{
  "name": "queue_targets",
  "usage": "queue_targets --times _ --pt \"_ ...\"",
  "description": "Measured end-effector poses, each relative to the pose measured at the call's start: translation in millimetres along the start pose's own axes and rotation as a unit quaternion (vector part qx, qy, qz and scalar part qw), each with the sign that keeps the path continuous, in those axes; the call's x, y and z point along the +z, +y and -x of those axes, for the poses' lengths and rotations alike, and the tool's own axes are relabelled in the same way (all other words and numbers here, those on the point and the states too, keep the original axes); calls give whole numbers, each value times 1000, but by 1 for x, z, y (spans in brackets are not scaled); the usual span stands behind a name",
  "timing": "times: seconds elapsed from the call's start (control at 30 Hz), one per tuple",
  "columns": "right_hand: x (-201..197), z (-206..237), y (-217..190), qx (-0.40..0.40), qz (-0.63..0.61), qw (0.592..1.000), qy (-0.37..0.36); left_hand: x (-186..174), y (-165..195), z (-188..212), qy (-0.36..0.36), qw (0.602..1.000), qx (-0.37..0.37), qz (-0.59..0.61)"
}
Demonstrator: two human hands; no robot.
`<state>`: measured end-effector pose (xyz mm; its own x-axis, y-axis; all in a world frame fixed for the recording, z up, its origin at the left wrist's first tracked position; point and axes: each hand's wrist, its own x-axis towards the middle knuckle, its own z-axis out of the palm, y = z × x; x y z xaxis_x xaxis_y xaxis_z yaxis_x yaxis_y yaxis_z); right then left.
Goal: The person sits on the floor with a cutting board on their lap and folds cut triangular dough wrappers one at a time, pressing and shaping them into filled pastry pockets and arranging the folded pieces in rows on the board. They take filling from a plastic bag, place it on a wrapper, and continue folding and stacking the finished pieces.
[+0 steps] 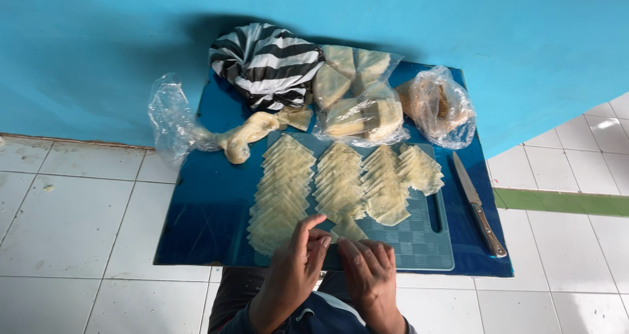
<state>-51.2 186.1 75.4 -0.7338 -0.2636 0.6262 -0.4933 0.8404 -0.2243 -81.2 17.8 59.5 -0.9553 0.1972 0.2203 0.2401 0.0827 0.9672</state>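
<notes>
Both my hands meet at the near edge of a teal cutting board (419, 242). My left hand (291, 272) and my right hand (370, 275) pinch a small pale triangular dough piece (347, 229) between their fingertips. Beyond them, several rows of flat pale dough pieces (327, 183) lie overlapping across the board. The board rests on a low blue table (203, 209).
A knife (478, 206) lies on the table right of the board. Behind the board are a clear bag of dough wedges (360, 105), a second clear bag (442, 108), a black-and-white striped bag (265, 62) and a twisted bag of dough (216, 134). A blue wall and white floor tiles surround the table.
</notes>
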Motion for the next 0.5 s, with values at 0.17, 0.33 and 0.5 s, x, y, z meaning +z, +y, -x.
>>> queue_targets --times 0.17,0.33,0.5 --pt "-11 -2 3 -11 -36 999 -2 4 -3 -3 14 999 -4 -36" --pt "-27 -3 18 -34 -67 997 -15 7 -7 -5 17 998 -37 -52" --pt "-48 -22 68 -82 48 994 63 7 -15 -2 18 996 -30 -86"
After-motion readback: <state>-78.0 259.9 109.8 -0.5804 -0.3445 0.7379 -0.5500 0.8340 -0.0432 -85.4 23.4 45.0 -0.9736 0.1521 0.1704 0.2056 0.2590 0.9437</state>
